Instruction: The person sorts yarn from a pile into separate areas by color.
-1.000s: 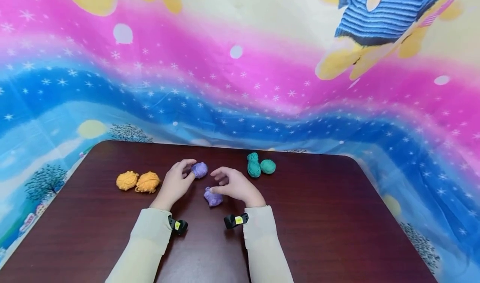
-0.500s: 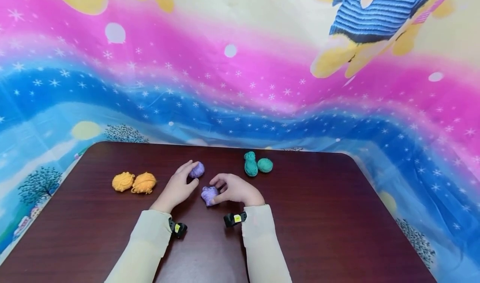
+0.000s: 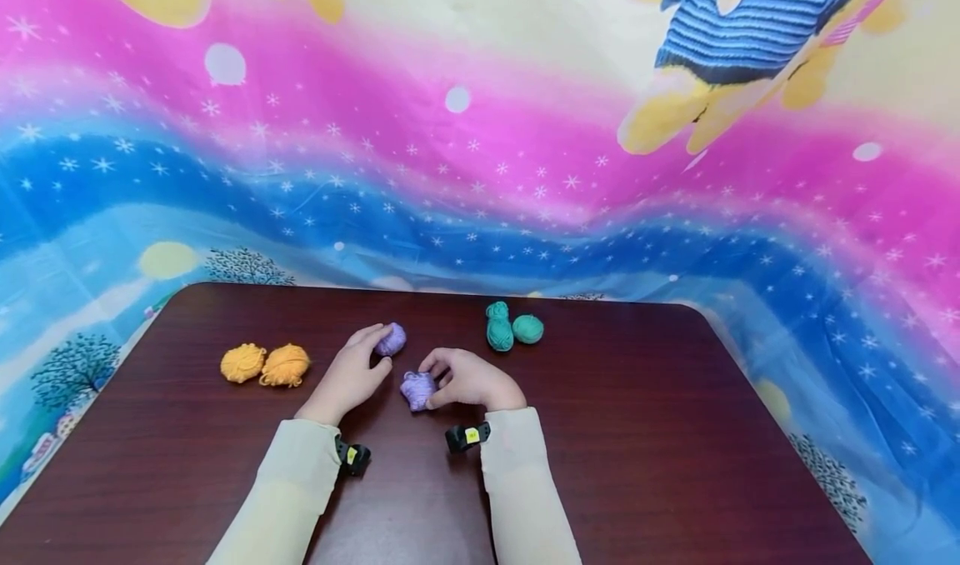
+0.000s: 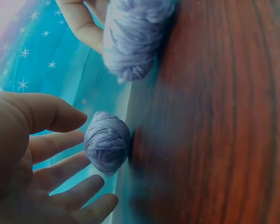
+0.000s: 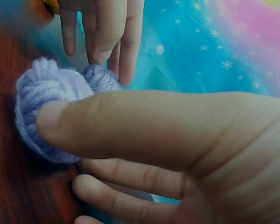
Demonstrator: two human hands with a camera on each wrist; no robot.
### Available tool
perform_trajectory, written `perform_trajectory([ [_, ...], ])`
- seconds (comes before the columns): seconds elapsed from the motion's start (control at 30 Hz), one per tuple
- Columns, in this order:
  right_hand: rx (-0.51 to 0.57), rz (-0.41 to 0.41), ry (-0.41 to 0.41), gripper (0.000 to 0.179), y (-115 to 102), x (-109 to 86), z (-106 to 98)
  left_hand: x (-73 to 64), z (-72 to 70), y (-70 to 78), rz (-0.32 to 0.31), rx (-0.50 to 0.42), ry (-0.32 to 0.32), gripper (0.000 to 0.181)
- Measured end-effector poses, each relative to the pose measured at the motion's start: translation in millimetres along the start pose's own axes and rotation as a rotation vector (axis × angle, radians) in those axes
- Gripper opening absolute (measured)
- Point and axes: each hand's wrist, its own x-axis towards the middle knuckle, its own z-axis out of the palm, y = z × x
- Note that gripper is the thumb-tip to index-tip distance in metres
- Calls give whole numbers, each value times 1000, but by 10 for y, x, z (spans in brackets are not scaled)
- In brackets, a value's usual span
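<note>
Two purple yarn balls lie near the middle of the brown table. My right hand (image 3: 472,377) pinches the nearer purple yarn ball (image 3: 417,391) between thumb and fingers; in the right wrist view the thumb (image 5: 107,123) lies across this ball (image 5: 42,86). Beside the farther purple yarn ball (image 3: 391,340), on its left, is my left hand (image 3: 350,373), its fingertips right at the ball. The left wrist view has that hand's thumb (image 4: 56,112) and fingers loosely extended around the small ball (image 4: 107,144), the thumb apart from it.
Two orange yarn balls (image 3: 286,366) sit side by side on the left of the table (image 3: 660,432). Farther back, right of centre, are an upright-looking teal yarn bundle (image 3: 499,327) and a round teal ball (image 3: 528,329). A printed cloth (image 3: 420,148) hangs behind the table.
The right hand has come down and closed its thumb and fingers on the nearer purple ball. The left thumb has drawn away from the farther ball. The head view has shifted slightly.
</note>
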Motion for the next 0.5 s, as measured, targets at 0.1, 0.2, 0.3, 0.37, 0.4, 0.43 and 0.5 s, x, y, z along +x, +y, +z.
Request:
perform_trajectory([
  [0.1,-1,-2,-5,39,1,2,-1,-6,-3,5,-1,14,1,53],
  [0.2,-8,4,-3,39,1,3,-1,-13,-3,3,6,24,8,49],
  [0.3,-24,15,1,39,0,0,4,-19,-3,12,18,35,14,43],
  [0.37,-34,20,4,38,6,6,8,-18,-7,18,24,46,15,39],
  [0.4,-37,22,5,39,9,9,10,-18,-10,23,24,47,15,38],
  [0.43,-40,23,6,39,13,14,12,-17,-13,29,21,52,15,38],
  [0.5,-42,21,9,39,21,26,14,-15,-18,36,24,69,15,39],
])
